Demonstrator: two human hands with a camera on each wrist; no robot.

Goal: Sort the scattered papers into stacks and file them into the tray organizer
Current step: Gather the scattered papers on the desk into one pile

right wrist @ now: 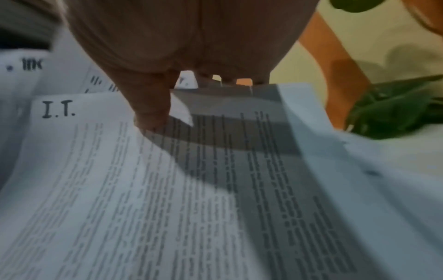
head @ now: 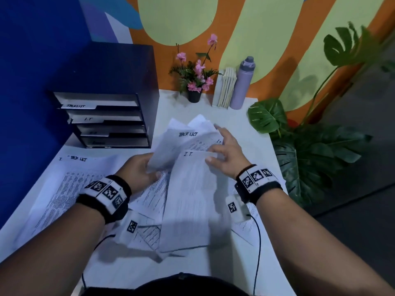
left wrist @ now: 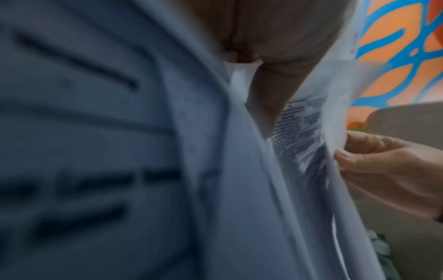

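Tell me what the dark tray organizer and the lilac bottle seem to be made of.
Dark tray organizer: probably laminated board or plastic; flat matte panels, square edges. Lilac bottle: likely coated metal, possibly plastic; smooth satin body, faint sheen, greyer cap.

papers (head: 188, 167): printed white sheets, fanned, lifted | tray organizer (head: 111, 116): dark, four labelled trays, apparently loaded

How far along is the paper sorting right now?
Done: one stack headed TASK LIST lies on the table's left. In hand: the left hand grips a fanned bunch of sheets while the right hand pinches the I.T. sheet. Left: loose sheets under the wrists, and filing into the tray organizer.
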